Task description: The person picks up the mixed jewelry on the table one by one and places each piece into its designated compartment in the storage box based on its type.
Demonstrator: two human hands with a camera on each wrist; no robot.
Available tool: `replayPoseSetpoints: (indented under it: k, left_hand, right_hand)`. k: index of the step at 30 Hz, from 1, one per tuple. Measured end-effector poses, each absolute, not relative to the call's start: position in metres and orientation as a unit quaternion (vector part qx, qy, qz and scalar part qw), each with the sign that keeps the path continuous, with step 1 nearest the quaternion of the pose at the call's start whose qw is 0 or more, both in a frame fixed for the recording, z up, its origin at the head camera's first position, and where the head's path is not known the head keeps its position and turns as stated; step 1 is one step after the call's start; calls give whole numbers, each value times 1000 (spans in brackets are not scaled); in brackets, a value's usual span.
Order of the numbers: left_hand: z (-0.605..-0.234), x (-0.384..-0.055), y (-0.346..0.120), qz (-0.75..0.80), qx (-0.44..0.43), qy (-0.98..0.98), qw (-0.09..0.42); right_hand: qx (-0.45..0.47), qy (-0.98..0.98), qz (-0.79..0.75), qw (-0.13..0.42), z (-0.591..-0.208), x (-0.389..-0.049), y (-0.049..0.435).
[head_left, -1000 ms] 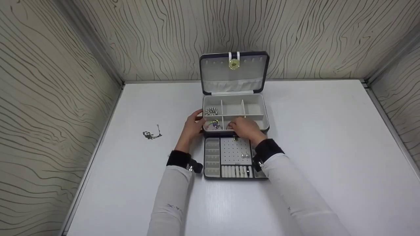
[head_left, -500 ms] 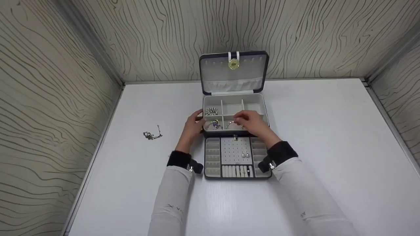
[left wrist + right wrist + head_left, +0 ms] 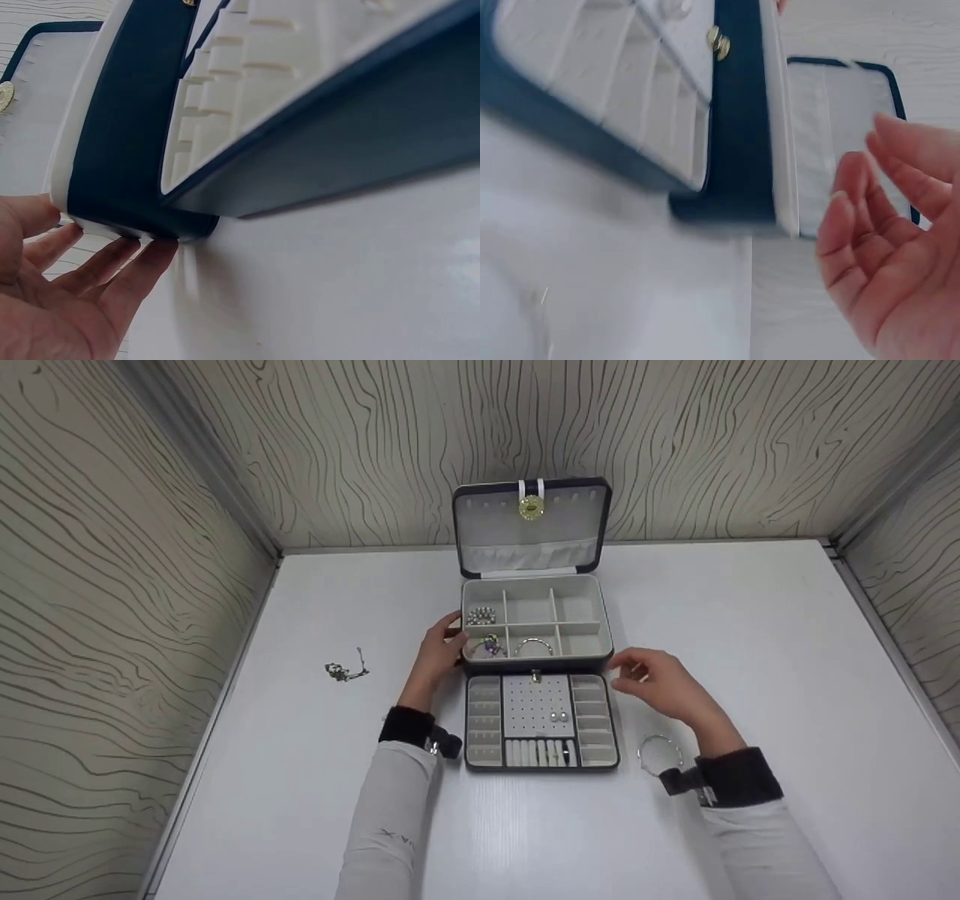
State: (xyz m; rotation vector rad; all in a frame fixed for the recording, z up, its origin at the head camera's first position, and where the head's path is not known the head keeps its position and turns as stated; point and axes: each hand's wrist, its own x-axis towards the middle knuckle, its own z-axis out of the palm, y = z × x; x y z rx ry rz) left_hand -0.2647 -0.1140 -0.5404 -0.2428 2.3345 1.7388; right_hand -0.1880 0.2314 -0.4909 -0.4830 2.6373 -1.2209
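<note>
A dark blue jewelry box (image 3: 537, 664) stands with its lid raised and its lower drawer (image 3: 484, 769) pulled out toward me. My left hand (image 3: 439, 649) rests on the box's left side, its fingertips (image 3: 154, 251) touching the wall. To the right of the box, my right hand (image 3: 664, 684) hovers with loosely bent fingers and nothing between them. A silver bangle (image 3: 534, 641) lies in the front middle compartment. Left of it is a colourful beaded bracelet (image 3: 491, 645); behind that sits a pearl bracelet (image 3: 481, 616). Another bangle (image 3: 640, 751) lies on the table beside the drawer.
A thin dark chain (image 3: 345, 670) lies on the white table (image 3: 247, 810) at the left. The drawer holds stud earrings (image 3: 559, 717) and ring rolls (image 3: 540, 753) with a few rings. The raised lid (image 3: 532, 529) stands near the patterned back wall (image 3: 360, 450).
My right hand has left the front middle compartment and moved right, out beside the box. The bangle in that compartment is uncovered, and the one on the table shows now. My left hand stays put.
</note>
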Motion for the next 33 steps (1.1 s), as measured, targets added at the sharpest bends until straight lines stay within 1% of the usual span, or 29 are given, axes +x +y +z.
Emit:
replayPoseSetpoints:
  k: [4, 6, 10, 14, 17, 23, 28, 33]
  left_hand:
    - [-541, -265, -114, 595, -84, 792, 110]
    - [-541, -265, -114, 595, -85, 791, 109]
    - [-542, -265, -115, 596, -82, 792, 107]
    - [-543, -265, -115, 595, -79, 793, 105]
    - [-542, -265, -114, 592, -80, 795, 105]
    - [-542, -265, -114, 593, -77, 795, 104]
    - [-542, -265, -114, 593, -77, 795, 104]
    - [-542, -265, -114, 593, -76, 794, 106]
  right_hand:
    - [-163, 914, -332, 164, -500, -172, 253]
    - [-148, 921, -304, 195, -506, -167, 260]
    - [-121, 931, -261, 225, -517, -160, 269]
    - [-103, 931, -250, 245, -523, -156, 273]
    - [-97, 930, -254, 247, -527, -155, 274]
    - [-99, 934, -261, 222, -535, -155, 277]
    - [-87, 933, -268, 224, -538, -156, 277]
    - [-96, 934, -265, 218, -539, -156, 279]
